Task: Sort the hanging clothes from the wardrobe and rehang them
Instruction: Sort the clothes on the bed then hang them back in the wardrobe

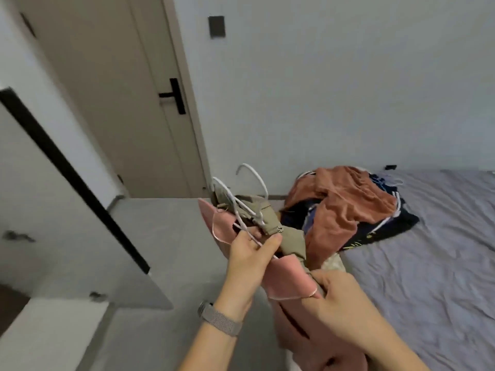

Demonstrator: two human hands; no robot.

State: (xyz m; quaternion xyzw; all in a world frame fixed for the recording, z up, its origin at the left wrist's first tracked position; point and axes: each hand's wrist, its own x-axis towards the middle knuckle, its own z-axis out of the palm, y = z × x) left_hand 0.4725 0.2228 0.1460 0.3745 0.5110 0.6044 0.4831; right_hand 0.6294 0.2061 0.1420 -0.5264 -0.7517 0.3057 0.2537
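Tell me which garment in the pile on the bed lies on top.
The rust-orange garment lies on top of the pile; the dark navy clothes with white stripes lie under it on the grey bed sheet.

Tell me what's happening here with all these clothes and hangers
A person stands beside a bed sorting clothes. The left hand holds white wire hangers bunched with a khaki garment and a pink garment. The right hand pinches the lower edge of the pink garment. A pile of clothes, rust-orange on top with dark items beneath, lies on the bed. A closed door stands behind. The wardrobe rail is not visible, so nothing here is rehung yet.
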